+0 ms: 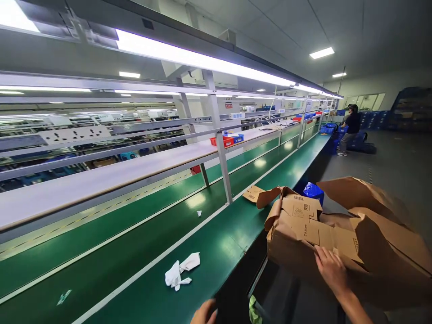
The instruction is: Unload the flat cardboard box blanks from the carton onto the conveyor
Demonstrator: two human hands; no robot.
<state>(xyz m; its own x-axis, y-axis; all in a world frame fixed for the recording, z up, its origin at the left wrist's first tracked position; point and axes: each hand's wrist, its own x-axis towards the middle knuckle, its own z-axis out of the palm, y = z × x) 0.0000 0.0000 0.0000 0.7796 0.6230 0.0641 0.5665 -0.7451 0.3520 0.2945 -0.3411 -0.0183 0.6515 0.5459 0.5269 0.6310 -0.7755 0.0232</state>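
Note:
My right hand rests on the near side of a big crumpled cardboard box beside the green work surface, fingers laid on a folded flap. Only the knuckles of my left hand show at the bottom edge, at the near rim of the green bench; whether it holds anything is hidden. A crumpled white cloth lies on the bench left of the box. A small flat cardboard piece lies on the bench beyond the box.
A long green conveyor line runs into the distance under a metal frame with a white shelf. Red and blue bins sit on the shelf. A blue bag shows behind the box. A person sits far off.

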